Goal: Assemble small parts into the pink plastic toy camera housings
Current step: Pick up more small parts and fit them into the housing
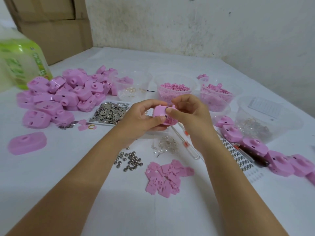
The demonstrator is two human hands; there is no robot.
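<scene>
Pink housing (161,114), smooth rounded plastic, gripped between both hands (170,114).

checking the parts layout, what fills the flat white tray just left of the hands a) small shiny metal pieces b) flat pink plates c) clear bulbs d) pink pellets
a: the white tray beside the left hand holds a heap of small shiny metal pieces
</scene>
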